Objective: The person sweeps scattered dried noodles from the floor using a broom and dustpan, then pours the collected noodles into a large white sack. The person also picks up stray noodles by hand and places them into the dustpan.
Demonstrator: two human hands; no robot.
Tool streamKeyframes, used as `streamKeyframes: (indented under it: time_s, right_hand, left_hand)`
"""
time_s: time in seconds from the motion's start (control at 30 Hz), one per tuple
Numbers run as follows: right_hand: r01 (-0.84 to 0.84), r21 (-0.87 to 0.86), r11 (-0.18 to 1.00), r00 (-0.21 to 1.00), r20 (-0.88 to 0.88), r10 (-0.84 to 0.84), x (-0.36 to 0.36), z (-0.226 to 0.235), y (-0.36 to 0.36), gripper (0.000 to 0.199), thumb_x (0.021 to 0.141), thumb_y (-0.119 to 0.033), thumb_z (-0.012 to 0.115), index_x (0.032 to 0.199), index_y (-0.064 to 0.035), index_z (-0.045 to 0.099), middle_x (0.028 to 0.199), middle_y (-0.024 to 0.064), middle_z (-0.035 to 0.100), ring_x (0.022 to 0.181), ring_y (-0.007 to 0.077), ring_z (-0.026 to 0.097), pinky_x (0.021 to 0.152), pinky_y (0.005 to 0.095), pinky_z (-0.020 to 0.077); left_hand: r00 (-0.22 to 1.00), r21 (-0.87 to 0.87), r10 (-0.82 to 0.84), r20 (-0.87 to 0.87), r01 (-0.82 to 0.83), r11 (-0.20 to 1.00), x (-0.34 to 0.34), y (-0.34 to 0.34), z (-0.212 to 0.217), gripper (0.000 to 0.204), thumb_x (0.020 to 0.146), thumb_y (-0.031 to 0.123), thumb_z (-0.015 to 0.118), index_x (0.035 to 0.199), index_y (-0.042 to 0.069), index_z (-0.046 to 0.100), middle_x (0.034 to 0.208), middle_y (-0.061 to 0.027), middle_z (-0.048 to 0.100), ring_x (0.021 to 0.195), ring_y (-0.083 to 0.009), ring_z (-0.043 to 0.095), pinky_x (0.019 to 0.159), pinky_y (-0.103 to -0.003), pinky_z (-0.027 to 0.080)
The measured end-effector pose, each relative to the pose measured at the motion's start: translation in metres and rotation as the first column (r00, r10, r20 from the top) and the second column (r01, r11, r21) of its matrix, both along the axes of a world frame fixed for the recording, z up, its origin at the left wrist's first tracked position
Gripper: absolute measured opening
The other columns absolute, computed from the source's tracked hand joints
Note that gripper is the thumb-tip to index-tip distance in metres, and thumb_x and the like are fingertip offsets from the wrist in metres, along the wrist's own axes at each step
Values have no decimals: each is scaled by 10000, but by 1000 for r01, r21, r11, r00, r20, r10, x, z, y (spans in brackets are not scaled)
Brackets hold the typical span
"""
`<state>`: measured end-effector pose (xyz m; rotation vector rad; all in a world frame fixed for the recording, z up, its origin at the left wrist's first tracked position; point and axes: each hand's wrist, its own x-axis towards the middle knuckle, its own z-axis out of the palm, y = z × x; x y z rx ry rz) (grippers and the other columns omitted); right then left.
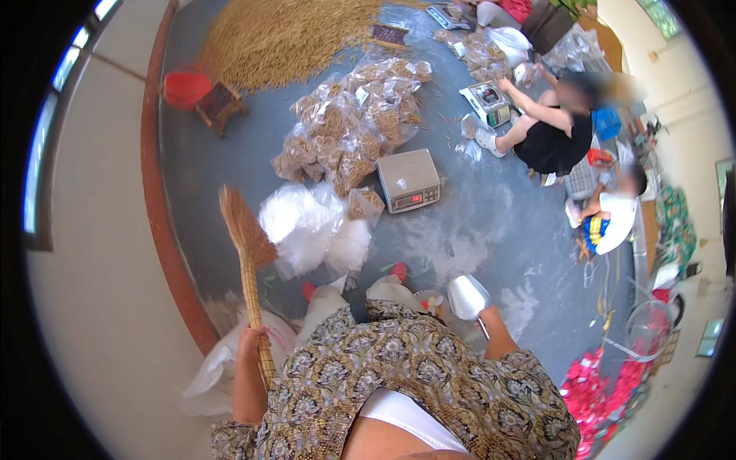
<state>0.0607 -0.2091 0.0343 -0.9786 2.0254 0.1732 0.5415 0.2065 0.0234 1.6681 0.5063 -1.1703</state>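
My left hand [251,339] is closed round the handle of a straw broom [248,244], whose brush points up and away from me. In my right hand [498,326] is the handle of a shiny metal scoop [466,297], its pan facing up and seemingly holding nothing. Ahead of my feet lies a stack of clear plastic bags [303,218]. Beyond it stands a steel-topped digital scale [408,178] with a lit red display. Left of the scale is a heap of filled clear bags [349,123] with small brown pieces inside.
A large loose pile of yellow-brown pieces [276,34] covers the far floor. A red basin [185,90] and low stool [221,109] are far left. At right sit a person in black [563,138], by another scale [488,100], and one in white [616,218]. A white sack [222,364] lies near left.
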Motion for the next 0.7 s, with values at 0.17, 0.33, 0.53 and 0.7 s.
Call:
streamKeyframes:
  time_s: [0.17,0.33,0.53,0.7]
  right_hand:
    - [211,8,977,974,77,-211,-91,-52,-22,363,691,19,438,1054,8,436,581,162,524,389,228,508,288,358,384]
    - [50,-124,991,984,174,-28,-142,-59,-95,394,651,14,467,1044,0,439,596,160,532,380,233,511,274,351,376]
    - [174,-154,973,953,275,-127,-120,-25,-198,349,676,19,441,1024,-4,433,610,133,524,380,195,496,284,320,375]
    - [209,-172,963,943,297,-152,-92,-21,-233,338,684,6,459,1021,-12,440,634,140,535,413,219,522,300,328,388]
  left_hand:
    - [994,28,-57,97,54,998,-20,-82,36,182,682,44,602,794,26,460,567,-62,469,396,-177,464,366,-306,440]
    - [948,-77,-68,310,97,992,-61,-180,90,196,697,71,567,843,40,441,578,-48,468,415,-158,474,385,-280,432]
    - [938,-132,-76,339,127,983,-84,-273,134,289,660,57,558,905,47,404,630,-63,476,458,-183,506,424,-298,455]
    - [833,115,-360,421,345,932,-43,-372,137,229,643,56,578,822,29,439,617,-51,461,449,-172,496,400,-287,429]
